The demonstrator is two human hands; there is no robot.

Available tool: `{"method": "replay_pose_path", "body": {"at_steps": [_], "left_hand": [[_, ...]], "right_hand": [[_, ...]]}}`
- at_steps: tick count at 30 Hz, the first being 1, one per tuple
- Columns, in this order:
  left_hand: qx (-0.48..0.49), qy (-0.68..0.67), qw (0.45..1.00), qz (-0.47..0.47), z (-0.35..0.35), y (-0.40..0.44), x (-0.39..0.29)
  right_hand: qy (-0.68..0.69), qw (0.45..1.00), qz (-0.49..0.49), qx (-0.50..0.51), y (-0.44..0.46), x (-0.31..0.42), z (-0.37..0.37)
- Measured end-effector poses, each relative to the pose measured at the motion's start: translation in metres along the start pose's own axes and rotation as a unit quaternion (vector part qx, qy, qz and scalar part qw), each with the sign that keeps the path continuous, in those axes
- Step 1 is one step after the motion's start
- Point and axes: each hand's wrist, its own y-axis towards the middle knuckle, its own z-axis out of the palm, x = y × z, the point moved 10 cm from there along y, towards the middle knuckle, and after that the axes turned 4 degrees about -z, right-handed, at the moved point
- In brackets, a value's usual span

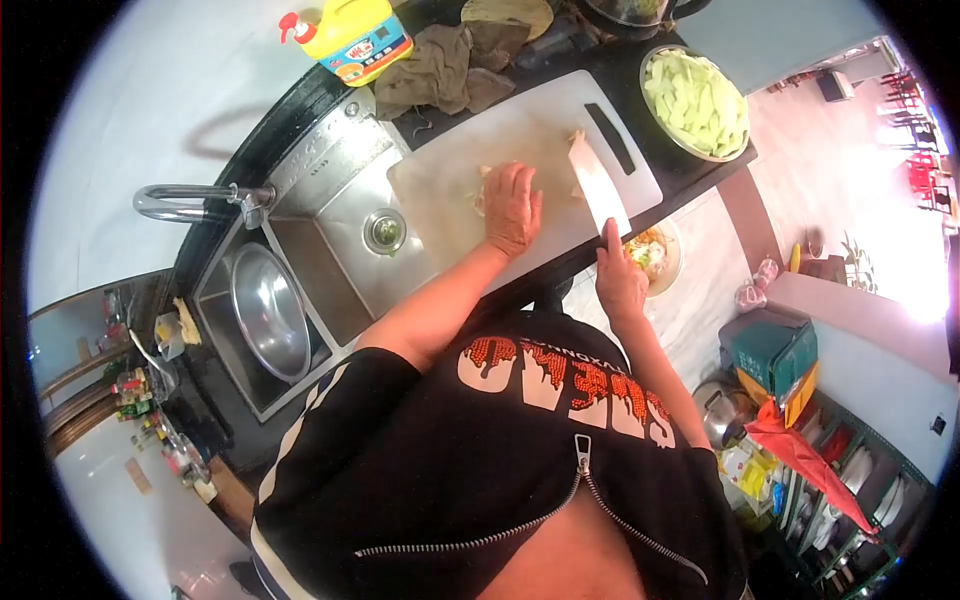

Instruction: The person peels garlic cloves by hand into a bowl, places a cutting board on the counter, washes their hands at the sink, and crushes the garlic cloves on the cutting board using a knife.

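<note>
A white cutting board [450, 160] lies across the counter and over part of the sink. On its middle rests my left hand [513, 208], palm down, over small pale scraps [480, 200] that it partly hides; whether its fingers grip any of them I cannot make out. My right hand [620, 280] is closed round the handle of a knife [597, 185], whose wide blade lies over the right part of the board. A few pale bits stick near the blade's tip. Below the board's edge, a bowl of shredded food [650, 252] shows beside my right hand.
The steel sink [350, 215] with its faucet [200, 203] and a metal basin [270, 312] is at the left. A bowl of sliced green vegetable [697, 103] stands beyond the board. A brown cloth [430, 70] and yellow jug [362, 40] sit at the back.
</note>
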Motion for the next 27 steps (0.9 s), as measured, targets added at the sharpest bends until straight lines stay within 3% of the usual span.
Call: {"method": "replay_pose_path", "body": {"at_steps": [2, 6, 9, 13, 15, 17, 22, 27], "left_hand": [[0.022, -0.003, 1.0, 0.003, 0.0, -0.003, -0.006], [0.056, -0.015, 0.998, 0.003, 0.013, -0.003, -0.029], [0.032, -0.027, 0.999, -0.016, 0.011, 0.0, -0.032], [-0.004, -0.042, 0.999, -0.032, 0.0, 0.001, -0.027], [0.005, -0.031, 0.999, -0.037, -0.002, 0.001, -0.026], [0.01, -0.02, 0.999, -0.028, -0.004, 0.003, -0.025], [0.043, -0.019, 0.999, -0.016, 0.006, -0.005, -0.025], [0.052, 0.001, 0.999, -0.012, 0.014, -0.004, -0.028]], "right_hand": [[0.084, 0.996, 0.01, -0.023, 0.0, 0.003, -0.009], [0.023, 1.0, -0.012, 0.014, 0.004, 0.012, -0.014], [0.018, 0.991, -0.01, -0.129, -0.005, 0.011, -0.039], [0.018, 0.956, -0.103, -0.274, -0.013, 0.025, -0.067], [-0.129, 0.989, -0.044, -0.053, 0.005, 0.013, -0.012], [-0.206, 0.976, -0.009, 0.066, 0.003, -0.004, 0.025], [-0.194, 0.976, 0.008, 0.096, 0.005, -0.002, 0.013], [0.032, 0.995, 0.071, 0.06, -0.002, -0.006, 0.009]]}}
